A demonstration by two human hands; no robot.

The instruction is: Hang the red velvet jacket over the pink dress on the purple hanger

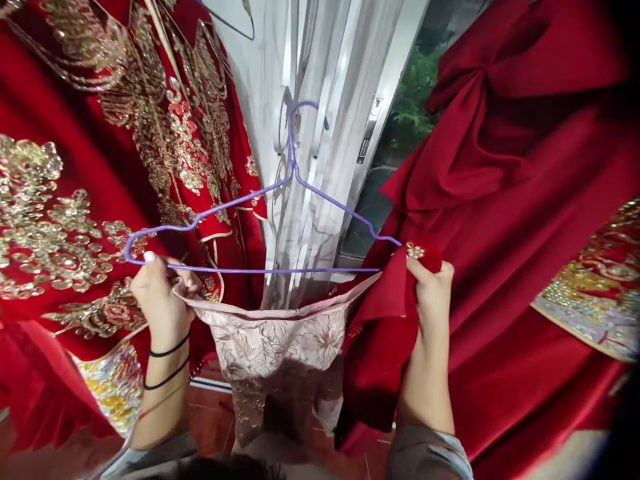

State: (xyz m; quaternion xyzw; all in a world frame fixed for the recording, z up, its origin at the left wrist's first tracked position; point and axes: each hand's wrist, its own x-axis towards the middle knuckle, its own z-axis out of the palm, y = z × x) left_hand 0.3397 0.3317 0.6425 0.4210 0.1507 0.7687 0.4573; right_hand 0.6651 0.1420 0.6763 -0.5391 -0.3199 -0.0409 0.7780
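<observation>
A purple clothes hanger [250, 271] is held up level in front of me, its hook upward. My left hand [163, 293] is closed at its left end, thumb over the lower bar, and the corner of a pale pink embroidered garment [280, 340] is at its fingers. That garment hangs below the bar, its top edge stretched between both sides. My right hand [431, 290] is closed at the hanger's right end, around red cloth [383, 300] with a gold ornament [414, 250]. This cloth covers the hanger's right tip and the garment's right corner.
Red dresses with gold beading [175, 133] hang close on the left. A large red gown [525, 167] with draped folds fills the right. Behind the hanger are a white door frame [345, 133] with a lock plate [370, 130] and glass, and reddish floor tiles [213, 420] lie below.
</observation>
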